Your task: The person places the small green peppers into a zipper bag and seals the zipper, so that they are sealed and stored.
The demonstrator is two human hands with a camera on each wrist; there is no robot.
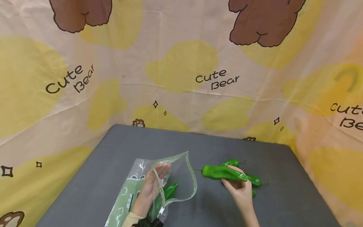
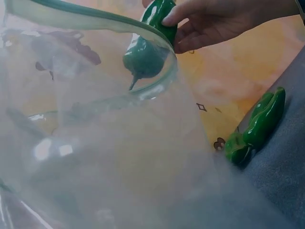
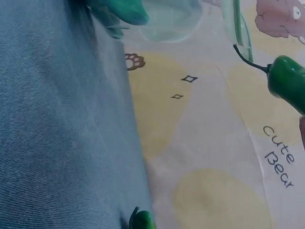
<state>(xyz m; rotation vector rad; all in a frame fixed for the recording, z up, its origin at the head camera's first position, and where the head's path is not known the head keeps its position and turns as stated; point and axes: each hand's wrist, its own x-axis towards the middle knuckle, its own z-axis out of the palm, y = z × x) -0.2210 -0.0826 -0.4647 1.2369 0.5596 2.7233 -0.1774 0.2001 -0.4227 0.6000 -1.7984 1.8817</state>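
My left hand (image 1: pixel 150 186) holds a clear zip bag (image 1: pixel 181 199) by its left side, the fingers partly behind the plastic. The bag's mouth gapes wide toward the right, edged by a pale green zip strip. Low inside it, a green pepper (image 1: pixel 171 190) shows through the film. My right hand (image 1: pixel 241 190) pinches another long green pepper (image 1: pixel 221 172) between thumb and fingers, its thin stem pointing at the bag's opening. In the left wrist view this held pepper (image 2: pixel 145 59) hangs stem-down by the rim, partly seen through the plastic. The right wrist view catches its stem end (image 3: pixel 286 78).
Behind the right hand, several more green peppers (image 1: pixel 254 180) lie on the grey table (image 1: pixel 210 205). Left of the left hand is green-printed plastic packaging (image 1: pixel 120 201). A patterned cloth (image 1: pixel 181 69) with bears and lettering rises along the table's back and sides.
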